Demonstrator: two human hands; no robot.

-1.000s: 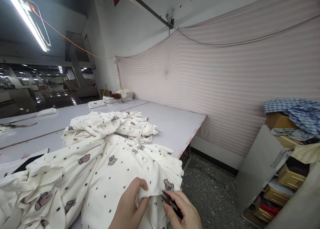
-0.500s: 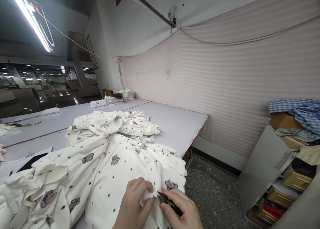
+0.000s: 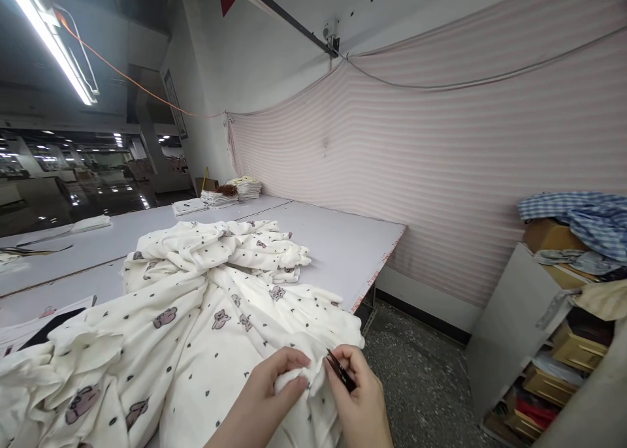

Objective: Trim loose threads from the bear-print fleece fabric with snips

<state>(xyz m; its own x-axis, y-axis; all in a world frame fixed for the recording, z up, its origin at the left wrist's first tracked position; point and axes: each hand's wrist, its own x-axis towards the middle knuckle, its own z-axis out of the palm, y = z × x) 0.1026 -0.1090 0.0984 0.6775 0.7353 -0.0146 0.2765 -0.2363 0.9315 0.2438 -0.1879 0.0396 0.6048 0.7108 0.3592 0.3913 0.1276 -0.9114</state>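
While fabric (image 3: 230,353) lies pinched in left grip (image 3: 272,390) — right grip (image 3: 361,399), just beside, holds dark snips (image 3: 341,373).

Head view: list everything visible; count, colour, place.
white animal-print cloth: one heap, white, foreground
small pointed tool: one, black, in right hand
flat table: one, pale grey, centre
folded cloth stacks: several, mostly white, table's far end
printed paper sheets: count unclear, white, table's left
striped hanging cloth: one, pale pink, behind table
metal cabinet: one, grey, right
checked cloth bundle: one, blue and white, above cabinet
boxy drawers: several, gold, inside cabinet
tube lamp: one, white, upper left
thin cable: one, orange, upper left
left hand: one, pinching white cloth
right hand: one, holding tool
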